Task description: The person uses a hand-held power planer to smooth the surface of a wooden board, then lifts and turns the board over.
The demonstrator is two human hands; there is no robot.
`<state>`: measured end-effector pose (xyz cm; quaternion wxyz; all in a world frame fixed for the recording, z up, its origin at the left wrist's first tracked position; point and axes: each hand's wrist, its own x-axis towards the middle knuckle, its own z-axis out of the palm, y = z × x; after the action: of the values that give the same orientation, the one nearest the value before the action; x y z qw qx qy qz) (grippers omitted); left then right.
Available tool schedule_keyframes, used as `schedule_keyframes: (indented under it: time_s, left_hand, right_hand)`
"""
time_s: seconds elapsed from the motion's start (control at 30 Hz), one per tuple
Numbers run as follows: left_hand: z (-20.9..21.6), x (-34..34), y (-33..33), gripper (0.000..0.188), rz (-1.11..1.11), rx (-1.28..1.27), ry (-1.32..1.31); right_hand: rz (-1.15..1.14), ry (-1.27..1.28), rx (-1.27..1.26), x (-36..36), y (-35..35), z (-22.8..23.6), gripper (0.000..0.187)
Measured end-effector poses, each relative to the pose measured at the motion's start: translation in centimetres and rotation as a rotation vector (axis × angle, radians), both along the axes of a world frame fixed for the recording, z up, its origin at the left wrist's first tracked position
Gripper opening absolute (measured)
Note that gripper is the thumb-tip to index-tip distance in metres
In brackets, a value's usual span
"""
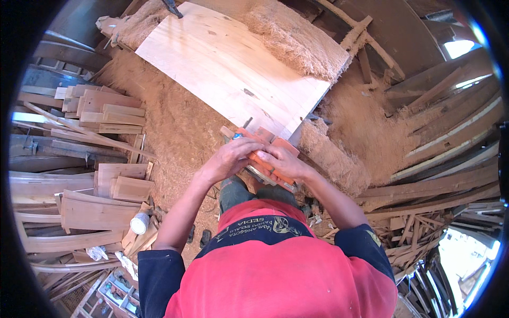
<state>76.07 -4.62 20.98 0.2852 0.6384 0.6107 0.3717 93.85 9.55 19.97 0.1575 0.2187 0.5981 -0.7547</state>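
Fingers (253,147) on tool (261,161) near board edge (234,117)

"What's the floor (175,132) like around the fingers (245,147)?"

"Coated in tan sawdust (379,132), left and right of them alike."

"And farther left of them?"

"Piles of planks (101,206), pale and brown."

"Far right of the fingers?"

"Long timbers (450,185), laid in rows."

"Where's it brightest?"

"At white-glaring openings (464,259) rightward, one beyond the fingers, one on the near side. Broad dark panels (392,26) stand beyond them."
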Motion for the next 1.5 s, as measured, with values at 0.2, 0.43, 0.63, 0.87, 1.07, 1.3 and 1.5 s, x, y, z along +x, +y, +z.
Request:
schedule_keyframes:
  time_s: [0.2,0.43,0.63,0.87,1.07,1.3,1.5]
  left_hand:
    - [-2.0,2.5,0.3,0.052,-0.054,0.017,0.029]
    - [-4.3,5.5,-1.3,0.052,0.397,0.025,-0.12]
    - [-19.0,11.1,-4.2,0.075,0.972,-0.468,-0.305]
    - [-19.8,13.6,-1.3,0.083,1.089,-0.378,-0.225]
    - [-20.4,11.7,-1.8,0.08,1.096,-0.375,-0.219]
    - [-21.2,5.0,-2.0,0.085,1.114,-0.293,-0.421]
    - [-22.6,-2.5,-2.5,0.083,1.117,-0.251,-0.496]
  right_hand:
    - [-0.051,0.283,0.697,4.3,-0.4,-2.3,0.062]
    - [-0.188,0.095,0.847,8.5,-0.5,-2.1,0.046]
    - [-0.186,0.016,0.833,12.2,0.0,-6.8,0.03]
    - [-0.228,0.027,0.907,12.3,0.0,-8.3,0.029]
    - [-0.118,-0.075,0.858,10.5,0.1,-8.4,0.035]
    - [-0.134,-0.041,0.899,3.2,-0.4,-8.2,0.033]
    - [-0.108,-0.04,0.835,-3.2,-0.3,-9.0,0.044]
